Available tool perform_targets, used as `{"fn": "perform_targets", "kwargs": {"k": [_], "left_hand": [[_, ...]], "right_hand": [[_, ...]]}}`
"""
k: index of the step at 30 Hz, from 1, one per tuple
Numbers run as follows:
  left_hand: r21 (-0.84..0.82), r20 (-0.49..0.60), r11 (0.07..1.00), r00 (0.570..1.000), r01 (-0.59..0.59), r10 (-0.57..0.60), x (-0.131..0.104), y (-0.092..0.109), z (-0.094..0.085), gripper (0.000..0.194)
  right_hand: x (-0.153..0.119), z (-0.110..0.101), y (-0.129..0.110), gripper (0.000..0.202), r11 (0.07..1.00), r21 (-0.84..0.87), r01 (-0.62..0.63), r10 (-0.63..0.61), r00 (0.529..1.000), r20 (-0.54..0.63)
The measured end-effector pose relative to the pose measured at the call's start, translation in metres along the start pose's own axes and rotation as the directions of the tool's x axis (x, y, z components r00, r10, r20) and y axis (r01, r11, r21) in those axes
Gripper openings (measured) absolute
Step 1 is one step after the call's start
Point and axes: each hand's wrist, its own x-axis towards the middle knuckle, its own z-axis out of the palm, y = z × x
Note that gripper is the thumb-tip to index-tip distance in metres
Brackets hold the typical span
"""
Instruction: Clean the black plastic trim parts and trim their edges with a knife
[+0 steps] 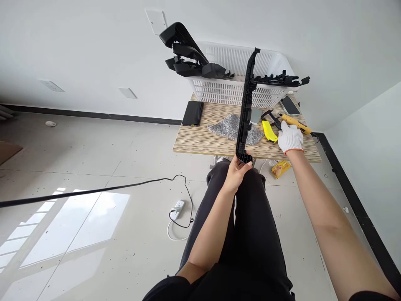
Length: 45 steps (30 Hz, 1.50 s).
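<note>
My bare left hand (236, 174) grips the lower bent end of a long black plastic trim piece (245, 113). The piece stands up in front of the table, its far end reaching over the basket. On the table's right side, my right hand (290, 137) wears a white knit glove with an orange cuff. Its fingers are closed on the end of a black caliper (275, 120), whose jaws point left. Close by lie a bright yellow handled tool (269, 131) and a yellow pen-shaped tool with a cord (296, 123). A grey cloth (228, 126) lies partly behind the trim piece.
A white plastic basket (213, 91) at the table's back holds several black plastic parts (188, 54). A phone (290, 105) and a black flat case (192, 113) lie on the wood-grain table (194, 142). On the floor are a power strip (178, 209), a black cable (125, 185) and a yellow packet (280, 168).
</note>
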Motion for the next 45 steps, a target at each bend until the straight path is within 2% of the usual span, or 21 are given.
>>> {"fn": "perform_targets", "kwargs": {"k": [4, 5, 9, 11, 12, 13, 15, 16, 17, 21, 25, 26, 27, 29, 32, 34, 37, 39, 43, 45], "left_hand": [[0.021, 0.013, 1.000, 1.000, 0.008, -0.008, 0.000, 0.000, 0.000, 0.050], [0.022, 0.016, 1.000, 1.000, 0.005, -0.005, 0.000, 0.000, 0.000, 0.051], [0.014, 0.000, 0.999, 0.999, -0.034, 0.034, 0.004, 0.000, 0.002, 0.059], [0.025, -0.002, 0.999, 0.999, -0.048, 0.048, 0.007, 0.002, 0.004, 0.064], [0.032, 0.002, 0.998, 0.999, -0.053, 0.053, 0.009, 0.003, 0.005, 0.066], [0.036, 0.004, 0.998, 0.998, -0.057, 0.057, 0.010, 0.005, 0.006, 0.065], [0.035, 0.000, 0.997, 0.998, -0.064, 0.064, 0.015, 0.008, 0.007, 0.061], [0.029, -0.010, 0.997, 0.998, -0.065, 0.065, 0.018, 0.010, 0.008, 0.059], [0.020, -0.025, 0.998, 0.998, -0.063, 0.063, 0.021, 0.012, 0.009, 0.056], [-0.025, -0.106, 0.998, 0.993, -0.058, 0.055, 0.042, 0.024, 0.016, 0.048], [-0.018, -0.131, 0.992, 0.984, -0.122, 0.118, 0.070, 0.041, 0.026, 0.043], [-0.005, -0.118, 0.989, 0.983, -0.145, 0.144, 0.077, 0.045, 0.028, 0.042], [0.009, -0.093, 0.986, 0.981, -0.169, 0.169, 0.083, 0.048, 0.029, 0.041], [0.038, -0.036, 0.976, 0.976, -0.214, 0.215, 0.092, 0.051, 0.029, 0.042], [0.044, -0.001, 0.968, 0.969, -0.246, 0.246, 0.096, 0.050, 0.024, 0.048], [0.027, -0.015, 0.973, 0.973, -0.230, 0.231, 0.093, 0.048, 0.020, 0.044], [-0.031, -0.089, 0.983, 0.980, -0.180, 0.176, 0.086, 0.045, 0.016, 0.034], [-0.100, -0.130, 0.985, 0.983, -0.143, 0.130, 0.082, 0.045, 0.014, 0.033], [-0.267, -0.149, 0.959, 0.987, -0.096, 0.057, 0.082, 0.044, 0.014, 0.039], [-0.332, -0.133, 0.941, 0.991, -0.068, 0.025, 0.084, 0.042, 0.015, 0.034]], "right_hand": [[-0.006, -0.009, -0.004, 0.043, 0.992, 0.105, 0.064, -0.049, 0.988, -0.146], [-0.009, -0.010, -0.007, 0.045, 0.987, 0.137, 0.085, -0.066, 0.988, -0.138], [-0.018, -0.011, -0.029, 0.058, 0.976, 0.175, 0.126, -0.132, 0.991, 0.022], [-0.017, -0.008, -0.038, 0.052, 0.972, 0.218, 0.085, -0.093, 0.995, 0.027], [-0.014, -0.007, -0.041, 0.044, 0.942, 0.333, 0.024, -0.034, 0.999, 0.024], [-0.011, -0.006, -0.044, 0.035, 0.863, 0.502, -0.059, 0.041, 0.998, 0.046], [-0.004, -0.005, -0.048, 0.019, 0.553, 0.804, -0.219, 0.151, 0.975, 0.163], [-0.001, -0.005, -0.050, 0.013, 0.386, 0.880, -0.277, 0.165, 0.959, 0.230], [0.001, -0.006, -0.052, 0.011, 0.255, 0.914, -0.315, 0.160, 0.946, 0.281], [-0.009, -0.009, -0.060, 0.017, -0.054, 0.953, -0.298, 0.137, 0.943, 0.303], [-0.050, 0.001, -0.062, 0.021, -0.303, 0.936, -0.181, 0.138, 0.963, 0.231], [-0.061, 0.005, -0.061, 0.027, -0.440, 0.888, -0.134, 0.118, 0.972, 0.205], [-0.070, 0.009, -0.060, 0.033, -0.525, 0.841, -0.130, 0.101, 0.972, 0.213], [-0.083, 0.014, -0.054, 0.036, -0.545, 0.824, -0.154, 0.060, 0.973, 0.222], [-0.085, 0.017, -0.040, 0.034, -0.422, 0.896, -0.139, 0.089, 0.977, 0.194], [-0.080, 0.019, -0.027, 0.034, -0.340, 0.932, -0.122, 0.150, 0.972, 0.182], [-0.074, 0.023, -0.008, 0.027, -0.273, 0.958, -0.084, 0.194, 0.971, 0.140], [-0.075, 0.025, 0.001, 0.021, -0.224, 0.970, -0.094, 0.155, 0.979, 0.130], [-0.080, 0.019, 0.001, 0.015, -0.060, 0.981, -0.183, -0.049, 0.982, 0.180], [-0.079, 0.015, -0.005, 0.015, -0.016, 0.981, -0.195, -0.058, 0.979, 0.194]]}}
